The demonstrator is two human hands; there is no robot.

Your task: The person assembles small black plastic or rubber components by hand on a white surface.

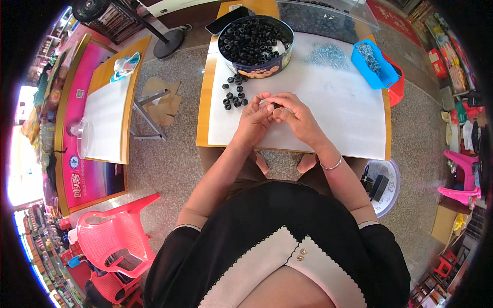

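Observation:
My left hand (254,119) and my right hand (299,118) meet over the near part of the white-covered table (339,123). Pinched between the fingertips of both is a small black round piece (276,105), mostly covered by the fingers. Several loose black ring-like pieces (240,89) lie just beyond my left hand. Past them stands a round tin (262,72) filled with the same kind of black piece. To its right a heap of tiny transparent pieces (328,55) is spread on the white sheet.
A blue tray (385,79) of small transparent pieces overlaps a red tray (396,95) at the right edge. At the back are a transparent box (334,23) of black pieces and a dark phone (226,21). A pink chair (110,241) stands left, a basin (393,182) right.

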